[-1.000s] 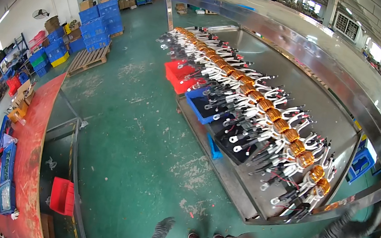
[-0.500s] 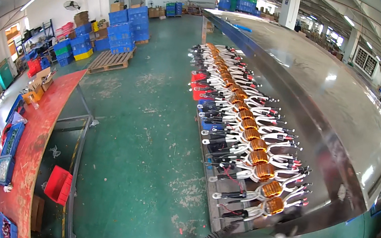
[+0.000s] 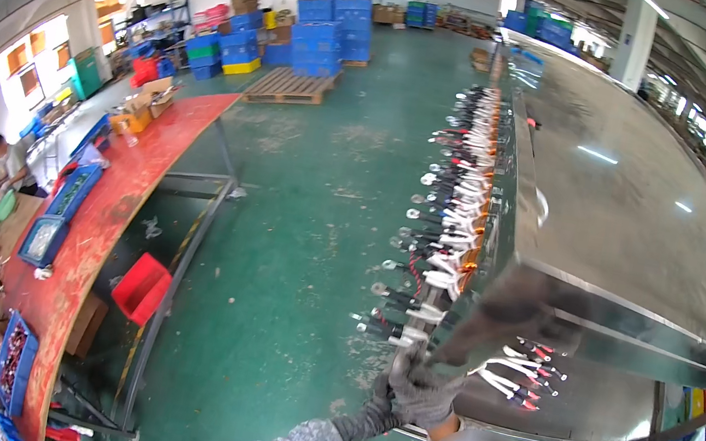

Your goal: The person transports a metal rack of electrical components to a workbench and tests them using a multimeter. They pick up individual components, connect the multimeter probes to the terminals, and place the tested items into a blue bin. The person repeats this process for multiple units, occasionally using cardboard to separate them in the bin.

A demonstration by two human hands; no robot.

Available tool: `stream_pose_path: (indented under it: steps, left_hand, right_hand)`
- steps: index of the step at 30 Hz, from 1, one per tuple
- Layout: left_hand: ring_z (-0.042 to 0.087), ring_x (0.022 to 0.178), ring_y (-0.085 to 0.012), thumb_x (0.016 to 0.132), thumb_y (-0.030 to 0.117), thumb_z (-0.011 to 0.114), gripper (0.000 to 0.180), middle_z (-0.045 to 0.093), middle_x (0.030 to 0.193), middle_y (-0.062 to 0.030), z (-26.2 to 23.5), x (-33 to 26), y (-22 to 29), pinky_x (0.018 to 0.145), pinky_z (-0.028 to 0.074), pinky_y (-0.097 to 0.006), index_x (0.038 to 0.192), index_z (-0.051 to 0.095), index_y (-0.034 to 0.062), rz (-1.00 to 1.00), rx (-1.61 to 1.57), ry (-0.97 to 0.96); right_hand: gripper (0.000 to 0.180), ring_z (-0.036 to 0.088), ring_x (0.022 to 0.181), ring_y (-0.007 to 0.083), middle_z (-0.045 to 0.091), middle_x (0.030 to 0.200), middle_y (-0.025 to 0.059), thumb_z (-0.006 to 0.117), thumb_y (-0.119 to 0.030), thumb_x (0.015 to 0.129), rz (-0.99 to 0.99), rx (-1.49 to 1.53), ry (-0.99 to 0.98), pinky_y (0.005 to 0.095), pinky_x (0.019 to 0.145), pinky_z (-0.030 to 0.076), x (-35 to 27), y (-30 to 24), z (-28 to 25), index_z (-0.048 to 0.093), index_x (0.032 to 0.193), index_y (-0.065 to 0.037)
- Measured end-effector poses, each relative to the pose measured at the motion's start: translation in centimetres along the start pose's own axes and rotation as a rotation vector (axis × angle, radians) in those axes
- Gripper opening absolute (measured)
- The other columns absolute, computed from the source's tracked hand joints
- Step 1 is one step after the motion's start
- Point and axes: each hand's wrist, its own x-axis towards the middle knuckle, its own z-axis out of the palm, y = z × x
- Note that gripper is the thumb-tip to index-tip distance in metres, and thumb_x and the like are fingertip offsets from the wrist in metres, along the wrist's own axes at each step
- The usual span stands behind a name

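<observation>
You are reaching with your gloved left hand (image 3: 423, 389) to the near end of the row of cable harnesses (image 3: 444, 236) on the steel rack (image 3: 631, 230), fingers curling around one; the grip is blurred. Your right hand is hidden. Next, I judge, you need a firm hold. Harnesses: dozens, uncountable.

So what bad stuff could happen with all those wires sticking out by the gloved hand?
The gloved hand is at the near end of the steel table, where the row of wire leads hangs past the edge. A glove or sleeve could snag a lead and drag several off. The table's corner looks hard and sits close to the hand, so a knock seems possible. The red crate on the floor beside the red bench might trip someone.
</observation>
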Motion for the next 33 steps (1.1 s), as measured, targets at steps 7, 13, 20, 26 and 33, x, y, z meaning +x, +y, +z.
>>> stream_pose_path:
  steps: [7, 13, 20, 26, 33]
  left_hand:
    - [0.034, 0.12, -0.0224, 0.072, 0.019, 0.069, 0.075, 0.036, 0.129, -0.0122, -2.2, 2.4, 7.8, 0.098, 0.034, -0.035, 0.132, 0.025, 0.0091, 0.24, 0.397, 0.358]
    - [0.028, 0.127, -0.0234, 0.085, 0.02, 0.058, 0.067, 0.029, 0.138, -0.0156, -6.4, -3.0, 8.6, 0.104, 0.024, -0.034, 0.137, 0.02, 0.0033, 0.189, 0.475, 0.242]
    - [0.049, 0.109, -0.0166, 0.086, 0.015, 0.057, 0.043, 0.053, 0.119, -0.0094, -13.5, -16.9, 4.1, 0.095, 0.038, -0.029, 0.125, 0.043, 0.0034, -0.2, 0.153, 0.617]
    - [0.052, 0.102, -0.014, 0.086, 0.005, 0.056, 0.036, 0.058, 0.111, -0.0067, -15.4, -19.8, 3.2, 0.092, 0.04, -0.028, 0.121, 0.047, 0.0034, -0.129, -0.153, 0.89]
    - [0.052, 0.102, -0.0148, 0.087, 0.016, 0.057, 0.038, 0.059, 0.108, -0.0091, -16.4, -18.1, -1.4, 0.09, 0.04, -0.027, 0.121, 0.048, 0.003, -0.381, -0.154, 0.894]
  right_hand:
    - [0.024, 0.053, 0.067, 0.0138, 0.055, 0.079, 0.0038, 0.059, 0.004, 0.071, 1.186, 1.222, 0.384, 0.0261, 0.061, 0.046, 5.5, 1.1, 7.7, 0.05, 0.092, -0.003]
    - [0.038, 0.054, 0.074, 0.0143, 0.056, 0.086, 0.0075, 0.065, -0.002, 0.07, 1.438, 1.214, 0.497, 0.0252, 0.065, 0.047, 11.1, 4.4, 12.3, 0.047, 0.103, -0.001]
    - [0.042, 0.053, 0.071, 0.016, 0.055, 0.082, 0.0079, 0.065, -0.008, 0.069, 1.267, 0.935, 0.508, 0.0286, 0.064, 0.046, 15.3, 8.7, 21.8, 0.043, 0.104, -0.002]
    - [0.047, 0.054, 0.074, 0.0204, 0.054, 0.084, 0.0106, 0.066, -0.011, 0.067, 1.234, 0.668, 0.421, 0.0334, 0.069, 0.046, 18.3, 11.9, 30.5, 0.042, 0.106, -0.001]
    - [0.058, 0.056, 0.076, 0.0254, 0.056, 0.09, 0.0146, 0.068, -0.015, 0.063, 1.416, 0.743, 0.5, 0.0349, 0.067, 0.046, 20.9, 11.1, 40.5, 0.042, 0.112, 0.001]
